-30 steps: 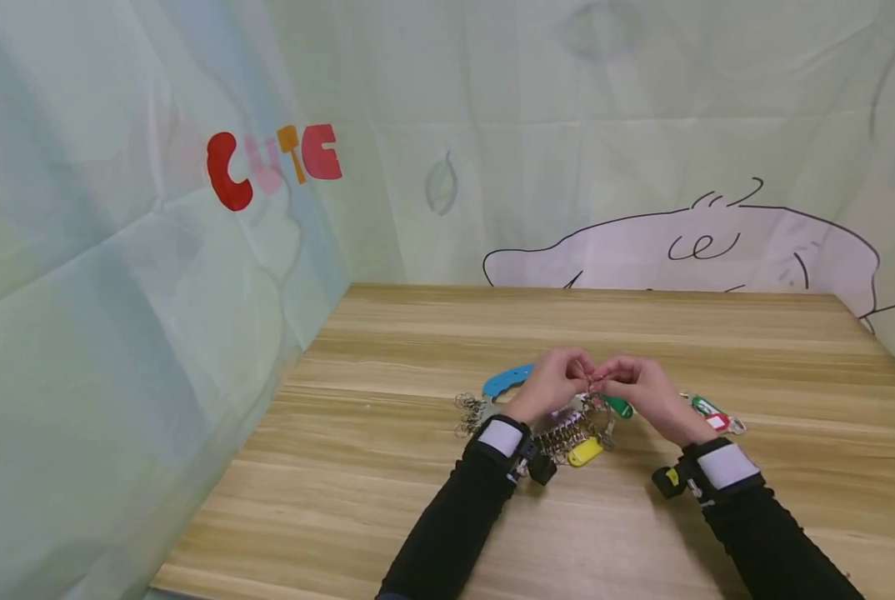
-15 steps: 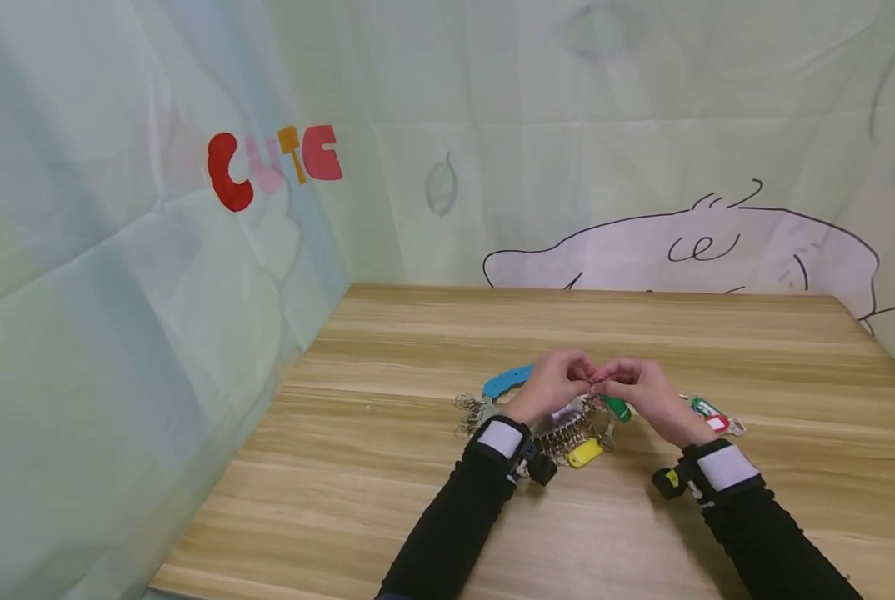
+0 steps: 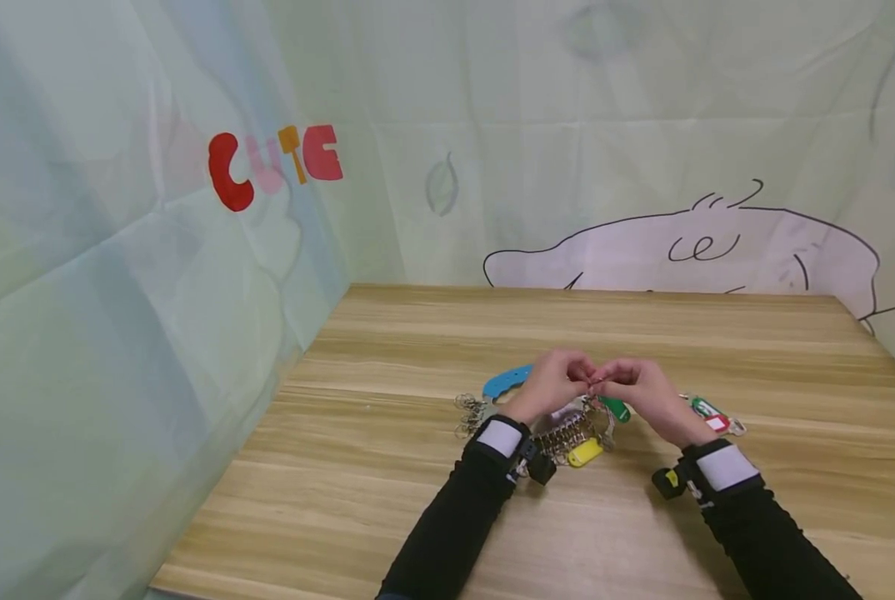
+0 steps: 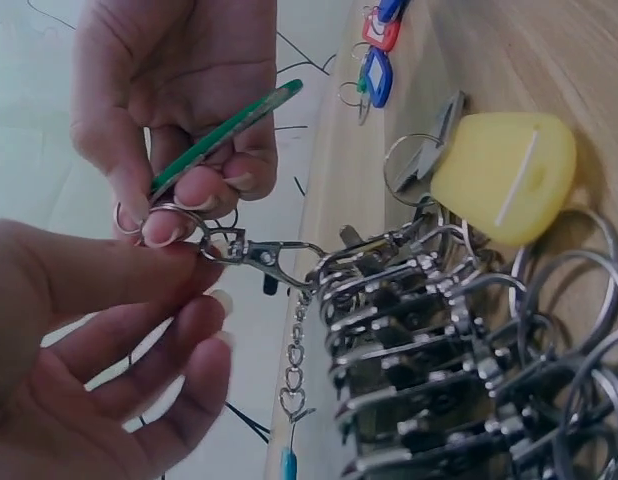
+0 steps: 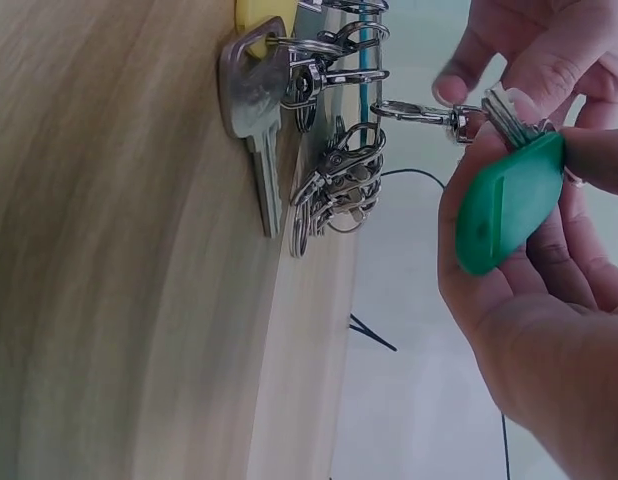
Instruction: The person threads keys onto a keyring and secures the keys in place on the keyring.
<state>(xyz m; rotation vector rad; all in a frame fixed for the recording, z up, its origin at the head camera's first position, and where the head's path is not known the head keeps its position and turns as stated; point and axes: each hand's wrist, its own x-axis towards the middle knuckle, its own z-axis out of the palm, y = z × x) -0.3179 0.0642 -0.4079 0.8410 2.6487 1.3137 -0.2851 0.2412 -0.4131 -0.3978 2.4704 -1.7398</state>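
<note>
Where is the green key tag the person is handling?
In the right wrist view, the green key tag is at the right, against the right hand, just below a metal key and a swivel clasp.

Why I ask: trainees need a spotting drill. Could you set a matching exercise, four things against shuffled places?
Things:
1. green tag
2. yellow tag
3. red tag
4. blue strip

Places, head view:
A. partly behind the left hand
B. in the right hand
C. beside the row of metal clasps
D. right of both hands

Pairs: 1-B, 2-C, 3-D, 4-A
</note>
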